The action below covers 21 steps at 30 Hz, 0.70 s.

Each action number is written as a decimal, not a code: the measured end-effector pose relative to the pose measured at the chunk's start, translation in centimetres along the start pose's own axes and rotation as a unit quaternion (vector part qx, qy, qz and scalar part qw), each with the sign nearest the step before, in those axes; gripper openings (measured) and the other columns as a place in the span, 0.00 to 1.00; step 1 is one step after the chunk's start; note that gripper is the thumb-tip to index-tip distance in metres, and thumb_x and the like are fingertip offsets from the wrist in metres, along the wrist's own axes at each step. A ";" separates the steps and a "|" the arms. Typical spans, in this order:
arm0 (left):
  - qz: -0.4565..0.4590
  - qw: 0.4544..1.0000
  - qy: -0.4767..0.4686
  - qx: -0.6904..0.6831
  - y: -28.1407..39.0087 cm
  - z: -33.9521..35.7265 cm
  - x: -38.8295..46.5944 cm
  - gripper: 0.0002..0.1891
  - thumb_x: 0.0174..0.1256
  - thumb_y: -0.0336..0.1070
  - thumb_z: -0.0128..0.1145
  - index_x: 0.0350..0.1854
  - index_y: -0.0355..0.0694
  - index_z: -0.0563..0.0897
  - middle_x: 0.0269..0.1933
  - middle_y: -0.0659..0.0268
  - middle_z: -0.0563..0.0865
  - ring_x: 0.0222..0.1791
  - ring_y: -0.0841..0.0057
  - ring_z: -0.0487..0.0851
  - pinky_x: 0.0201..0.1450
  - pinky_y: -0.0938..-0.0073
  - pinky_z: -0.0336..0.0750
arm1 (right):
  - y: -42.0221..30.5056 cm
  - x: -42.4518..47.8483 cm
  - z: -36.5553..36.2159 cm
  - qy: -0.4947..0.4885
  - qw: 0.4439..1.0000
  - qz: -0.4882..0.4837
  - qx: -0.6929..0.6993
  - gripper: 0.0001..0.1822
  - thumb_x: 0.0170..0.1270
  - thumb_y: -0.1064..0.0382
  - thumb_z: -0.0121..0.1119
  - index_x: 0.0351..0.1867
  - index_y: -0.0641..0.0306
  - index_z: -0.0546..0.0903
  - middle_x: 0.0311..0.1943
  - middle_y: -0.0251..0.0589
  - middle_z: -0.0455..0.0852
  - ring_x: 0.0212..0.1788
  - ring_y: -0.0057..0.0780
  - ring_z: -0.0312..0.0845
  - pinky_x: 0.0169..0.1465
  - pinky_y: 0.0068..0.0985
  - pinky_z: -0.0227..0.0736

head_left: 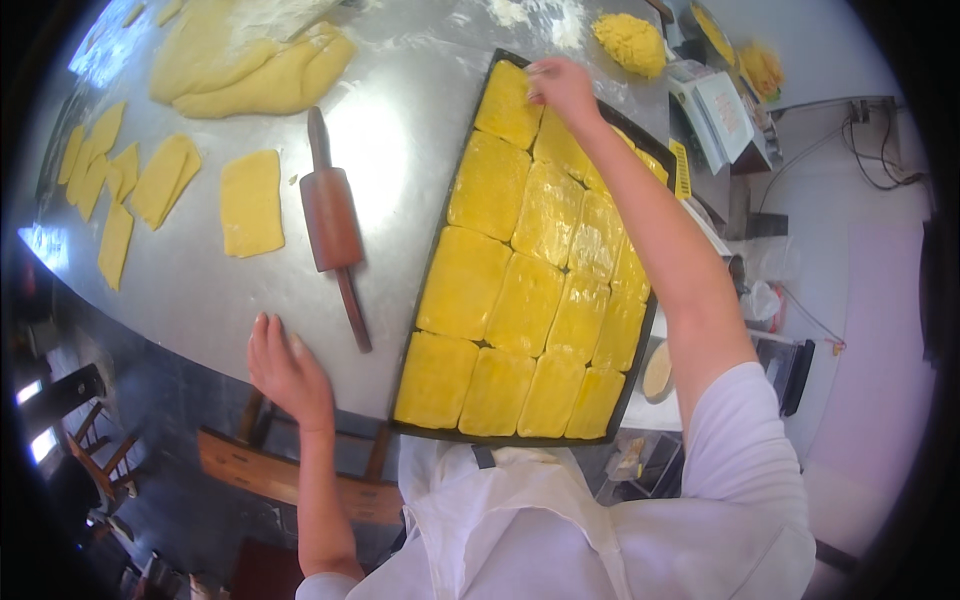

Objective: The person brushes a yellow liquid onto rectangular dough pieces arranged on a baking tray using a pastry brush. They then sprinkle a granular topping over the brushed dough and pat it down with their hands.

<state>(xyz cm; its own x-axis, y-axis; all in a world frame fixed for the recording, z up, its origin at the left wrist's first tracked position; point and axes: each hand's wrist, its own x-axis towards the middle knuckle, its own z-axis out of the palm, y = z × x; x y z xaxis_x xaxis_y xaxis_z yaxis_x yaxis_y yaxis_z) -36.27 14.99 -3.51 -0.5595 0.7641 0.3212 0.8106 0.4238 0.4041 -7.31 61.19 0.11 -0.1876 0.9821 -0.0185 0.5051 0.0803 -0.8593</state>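
A dark baking tray [651, 319] lies before me, covered with rows of yellow rectangular dough sheets [525, 304], several of them shiny on top. My right hand [564, 91] is at the tray's far end, over the corner of the far-left sheet [510, 105]. Its fingers are bent, and whether they pinch anything is too small to tell. My left hand [289, 367] rests on the near edge of the metal table [195, 300], fingers extended and holding nothing. A wooden rolling pin [331, 217] lies between that hand and the tray's far-left side, beside a single dough rectangle [252, 203].
Cut dough pieces [94, 165] lie at the table's left, some overlapping. Behind them sits a large dough mass [255, 71] near scattered flour. A crumbly yellow mound [630, 43] and a white scale-like device [721, 112] are at the far right. A wooden chair [300, 480] stands below the edge.
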 end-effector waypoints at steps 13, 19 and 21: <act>0.028 0.999 0.009 -0.016 -0.4 0.0 0.3 0.20 0.68 0.28 0.60 0.62 0.33 0.84 0.68 0.50 0.83 0.66 0.48 0.80 0.70 0.50 0.71 | -6.5 -9.2 -5.0 0.057 0.982 -0.048 0.176 0.12 0.71 0.69 0.67 0.53 0.70 0.85 0.39 0.38 0.90 0.35 0.22 0.86 0.37 0.21 0.83; 0.045 0.999 0.022 -0.019 -0.3 0.2 -0.1 0.19 0.70 0.29 0.59 0.62 0.33 0.84 0.68 0.50 0.84 0.66 0.47 0.80 0.69 0.50 0.72 | -6.7 -14.6 -4.0 0.138 0.977 -0.152 0.062 0.08 0.74 0.70 0.62 0.49 0.68 0.85 0.34 0.35 0.88 0.33 0.20 0.84 0.38 0.22 0.82; 0.049 0.998 0.026 -0.007 -0.6 0.2 0.1 0.19 0.70 0.29 0.59 0.62 0.33 0.84 0.67 0.50 0.84 0.66 0.47 0.80 0.69 0.50 0.72 | -3.5 -16.0 -1.5 0.044 0.998 -0.051 -0.017 0.07 0.72 0.71 0.61 0.49 0.67 0.85 0.34 0.34 0.87 0.35 0.20 0.84 0.39 0.21 0.83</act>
<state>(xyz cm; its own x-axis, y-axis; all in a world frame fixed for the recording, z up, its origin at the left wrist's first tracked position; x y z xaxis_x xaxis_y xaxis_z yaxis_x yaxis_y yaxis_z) -36.75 14.90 -3.93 -0.4858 0.7756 0.4030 0.8597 0.3407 0.3806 -4.83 45.46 4.21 -0.1658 0.9795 0.1148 0.5149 0.1853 -0.8370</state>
